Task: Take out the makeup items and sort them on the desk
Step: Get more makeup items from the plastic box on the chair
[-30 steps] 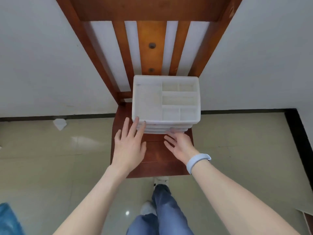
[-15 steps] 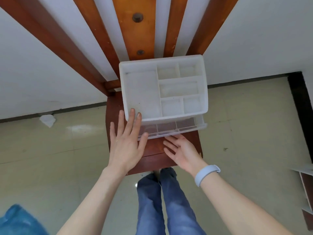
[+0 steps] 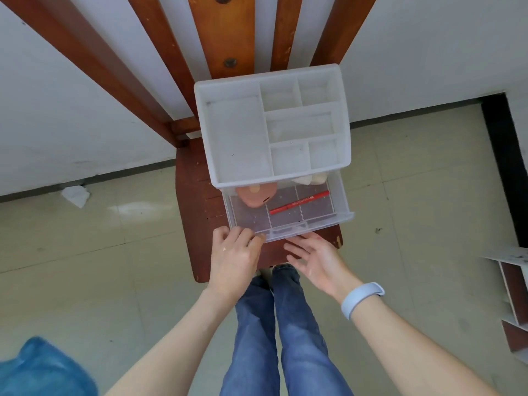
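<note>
A white plastic organizer (image 3: 237, 144) with bare top compartments stands on a wooden chair seat (image 3: 194, 195). Its clear drawer (image 3: 341, 195) is pulled out toward me. Inside lie a pink heart-shaped puff (image 3: 254, 195), a red pencil (image 3: 300, 202) and white cotton pieces (image 3: 311, 179) at the back. My left hand (image 3: 234, 261) has curled fingers at the drawer's front left corner. My right hand (image 3: 317, 261) is below the drawer front, palm up, fingers spread, holding nothing.
The chair's slatted back (image 3: 223, 38) rises against a white wall. A crumpled white paper (image 3: 75, 195) lies on the tiled floor at left. Blue fabric (image 3: 43, 370) shows at the lower left, a shelf unit (image 3: 514, 292) at right. My jeans-clad legs (image 3: 274, 332) are below the seat.
The drawer has slid out farther, revealing the puff, pencil and cotton. My left hand dropped from the organizer's top edge to the drawer's front corner. The camera has tilted closer.
</note>
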Motion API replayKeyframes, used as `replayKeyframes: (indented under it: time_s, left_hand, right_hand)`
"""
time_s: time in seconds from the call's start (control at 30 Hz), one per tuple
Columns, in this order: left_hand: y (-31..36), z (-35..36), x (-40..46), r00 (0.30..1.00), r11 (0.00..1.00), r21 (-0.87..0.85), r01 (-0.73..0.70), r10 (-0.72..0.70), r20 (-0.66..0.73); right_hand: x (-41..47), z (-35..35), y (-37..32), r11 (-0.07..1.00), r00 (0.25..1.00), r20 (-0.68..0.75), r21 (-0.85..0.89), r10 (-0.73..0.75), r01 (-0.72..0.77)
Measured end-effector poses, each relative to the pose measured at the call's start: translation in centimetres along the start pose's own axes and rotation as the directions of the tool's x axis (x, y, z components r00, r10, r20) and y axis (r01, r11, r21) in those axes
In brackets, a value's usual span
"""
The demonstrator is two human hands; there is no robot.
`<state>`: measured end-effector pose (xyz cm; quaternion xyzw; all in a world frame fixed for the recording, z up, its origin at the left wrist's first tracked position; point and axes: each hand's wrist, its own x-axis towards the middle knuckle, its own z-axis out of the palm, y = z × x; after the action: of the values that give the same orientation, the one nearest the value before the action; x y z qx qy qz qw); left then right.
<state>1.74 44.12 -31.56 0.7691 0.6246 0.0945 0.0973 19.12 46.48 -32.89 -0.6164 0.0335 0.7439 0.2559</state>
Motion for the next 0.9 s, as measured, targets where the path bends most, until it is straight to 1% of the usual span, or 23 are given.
replayKeyframes:
  time_s: [0.03, 0.07, 0.1, 0.13, 0.17, 0.2, 0.27, 0.3, 0.33, 0.37, 0.4, 0.43, 0.47, 0.5, 0.67, 0.73, 0.8, 0.9]
  left_hand:
    - [0.1, 0.0, -0.3, 1.0, 1.0, 0.006, -0.009, 0.009, 0.012]
    - [0.2, 0.0, -0.4, 0.999, 1.0, 0.013, -0.017, 0.016, 0.029]
    - [0.3, 0.0, -0.5, 0.999, 1.0, 0.019, -0.019, 0.018, 0.049]
    - [0.4, -0.1, -0.4, 0.998, 1.0, 0.022, -0.015, 0.013, 0.067]
    - [0.4, -0.1, -0.3, 0.997, 1.0, 0.024, -0.007, 0.005, 0.078]
    - [0.5, -0.1, -0.2, 0.996, 1.0, 0.022, 0.002, -0.004, 0.09]
    - [0.7, -0.1, -0.3, 0.994, 1.0, 0.013, 0.004, -0.006, 0.109]
    - [0.7, -0.2, -0.4, 0.993, 1.0, 0.009, 0.0, -0.001, 0.114]
    - [0.8, -0.2, -0.6, 0.993, 1.0, 0.007, -0.003, 0.002, 0.117]
    - [0.9, -0.2, -0.7, 0.993, 1.0, 0.006, -0.003, 0.003, 0.118]
    - [1.0, -0.2, -0.8, 0.993, 1.0, 0.007, 0.0, 0.0, 0.119]
    - [1.0, -0.2, -0.8, 0.993, 1.0, 0.011, 0.003, -0.004, 0.12]
    - [1.0, -0.2, -0.8, 0.993, 1.0, 0.015, 0.003, -0.005, 0.121]
    - [1.0, -0.2, -0.7, 0.993, 1.0, 0.017, 0.001, -0.003, 0.119]
    - [0.9, 0.1, -0.8, 0.996, 1.0, 0.019, -0.012, 0.01, 0.091]
    - [0.8, 0.3, -0.8, 0.997, 1.0, 0.012, -0.012, 0.011, 0.071]
    - [0.7, 0.4, -0.9, 0.999, 1.0, 0.005, -0.009, 0.009, 0.045]
    - [0.8, 0.7, -1.0, 1.0, 1.0, -0.002, 0.001, -0.001, 0.014]
  right_hand:
    - [-0.4, -0.2, -0.1, 0.999, 1.0, -0.005, -0.043, 0.005, -0.005]
    - [-0.8, -0.3, -0.2, 0.992, 1.0, -0.02, -0.127, 0.009, -0.012]
    - [-1.3, -0.3, -0.3, 0.967, 0.999, -0.045, -0.256, 0.005, -0.017]
    - [-1.8, -0.4, -0.4, 0.913, 0.997, -0.077, -0.409, -0.022, -0.011]
    - [-2.3, -0.5, -0.5, 0.837, 0.991, -0.102, -0.547, -0.083, 0.014]
    - [-2.6, -0.6, -0.6, 0.754, 0.978, -0.109, -0.654, -0.18, 0.066]
    - [-3.3, -0.6, -1.2, 0.596, 0.912, -0.056, -0.773, -0.407, 0.218]
    - [-3.7, -0.5, -1.6, 0.504, 0.865, 0.001, -0.812, -0.502, 0.294]
    - [-3.9, -0.2, -2.1, 0.378, 0.814, 0.078, -0.857, -0.576, 0.35]
    - [-3.9, 0.0, -2.7, 0.217, 0.756, 0.167, -0.9, -0.632, 0.379]
    - [-3.6, 0.4, -3.3, 0.052, 0.699, 0.253, -0.922, -0.669, 0.384]
    - [-3.1, 0.8, -4.0, -0.086, 0.657, 0.323, -0.927, -0.681, 0.366]
    - [-2.4, 1.2, -4.5, -0.189, 0.639, 0.367, -0.924, -0.676, 0.331]
    - [-1.6, 1.7, -5.1, -0.261, 0.635, 0.388, -0.921, -0.668, 0.289]
    - [1.4, 3.0, -5.8, -0.462, 0.655, 0.38, -0.885, -0.654, 0.052]
    - [2.1, 3.1, -5.5, -0.529, 0.654, 0.395, -0.849, -0.645, -0.009]
    - [2.5, 2.8, -5.1, -0.565, 0.663, 0.402, -0.824, -0.632, -0.039]
    - [2.5, 2.2, -4.7, -0.549, 0.68, 0.391, -0.836, -0.62, -0.021]
